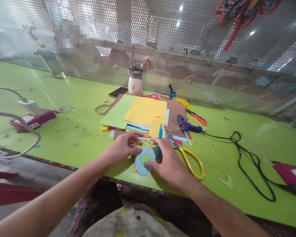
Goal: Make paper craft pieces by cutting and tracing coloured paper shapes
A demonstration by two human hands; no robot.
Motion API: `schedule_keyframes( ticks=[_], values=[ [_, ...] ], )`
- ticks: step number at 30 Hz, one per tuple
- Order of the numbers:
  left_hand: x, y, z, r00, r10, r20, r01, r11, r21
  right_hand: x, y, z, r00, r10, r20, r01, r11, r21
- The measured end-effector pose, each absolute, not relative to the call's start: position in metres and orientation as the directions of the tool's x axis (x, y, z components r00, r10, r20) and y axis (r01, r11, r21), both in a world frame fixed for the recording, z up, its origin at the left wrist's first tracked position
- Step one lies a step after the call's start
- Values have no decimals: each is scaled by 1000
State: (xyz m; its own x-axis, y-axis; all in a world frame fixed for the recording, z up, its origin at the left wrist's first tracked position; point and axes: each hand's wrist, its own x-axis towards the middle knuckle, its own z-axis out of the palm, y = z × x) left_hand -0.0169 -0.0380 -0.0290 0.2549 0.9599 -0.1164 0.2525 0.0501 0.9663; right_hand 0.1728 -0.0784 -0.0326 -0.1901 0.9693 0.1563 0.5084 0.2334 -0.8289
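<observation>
A small paper turtle (138,163) lies flat near the table's front edge, with a light blue ring for a shell, a green centre and yellow bits around its rim. My left hand (127,146) is at its upper left, fingers stretched and apart, thumb at the shell's edge. From the right, my right hand (169,159) curves over with thumb and index finger spread, the thumb on the shell. Past that index finger shows a blue marker (160,132), pointing away from me; whether the hand grips it is unclear. Yellow-handled scissors (191,162) lie beside my right hand.
Behind my hands is a pile of coloured paper, yellow sheet (148,112) on top. A blue glue gun (185,125) lies to the right, its black cord (239,154) looping. Farther back are a bottle (135,82) and phone (118,92). A purple power strip (43,118) is left.
</observation>
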Motion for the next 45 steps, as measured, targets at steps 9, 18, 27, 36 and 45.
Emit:
schedule_keyframes(
  ticks=[9, 18, 27, 36, 45],
  values=[
    [-37, -25, -6, 299, 952, -73, 56, 59, 997, 183, -50, -20, -47, 997, 58, 75, 62, -995],
    [-35, -8, 11, 343, 939, -29, -4, 32, 999, 154, -43, -5, -45, 999, -8, -81, -12, -997],
    [-46, 8, 10, 383, 915, -127, 29, 126, 992, 156, -34, -6, -92, 996, 5, -61, 0, -998],
    [-44, 9, 11, 466, 855, -227, -11, 262, 965, 160, -28, -7, -92, 996, -8, -51, -13, -999],
    [-37, 8, -8, 395, 897, -199, -32, 230, 973, 160, -24, -15, -95, 995, -8, -81, -15, -997]
  ],
)
